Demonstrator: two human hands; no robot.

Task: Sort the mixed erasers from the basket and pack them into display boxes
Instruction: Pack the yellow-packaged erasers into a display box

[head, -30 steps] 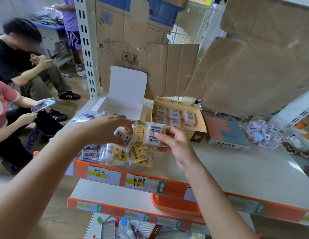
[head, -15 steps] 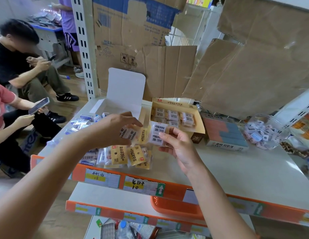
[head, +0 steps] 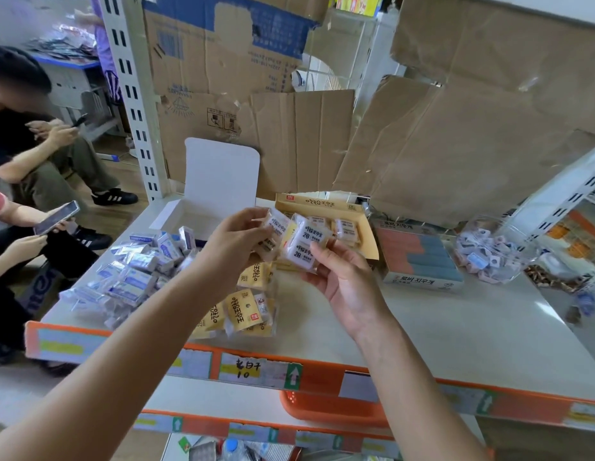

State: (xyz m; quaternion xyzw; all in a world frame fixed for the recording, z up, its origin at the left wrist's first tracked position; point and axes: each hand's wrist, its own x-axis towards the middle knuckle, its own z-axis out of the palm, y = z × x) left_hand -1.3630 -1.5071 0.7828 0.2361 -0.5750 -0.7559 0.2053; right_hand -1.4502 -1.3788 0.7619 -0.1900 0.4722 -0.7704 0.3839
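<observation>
My right hand (head: 342,281) pinches a stack of wrapped white 2B erasers (head: 304,242) above the shelf. My left hand (head: 234,239) grips another wrapped 2B eraser (head: 276,224) right beside that stack, the packs touching. Behind them lies the open yellow display box (head: 369,227) with several 2B erasers inside. Below my hands a loose pile of yellow-wrapped erasers (head: 242,307) lies on the white shelf (head: 455,324). A heap of blue-and-white erasers (head: 136,277) covers the shelf's left end, in front of an open white display box (head: 219,181).
A box of red and blue erasers (head: 419,257) sits right of the yellow box, then a clear bag of small white erasers (head: 489,257). An orange basket (head: 326,410) shows on the lower shelf. Cardboard sheets stand behind. People sit at the left, holding phones.
Both hands have risen slightly and moved toward the yellow box. My left hand has brought its eraser against the stack in my right hand. The camera view tilted a little.
</observation>
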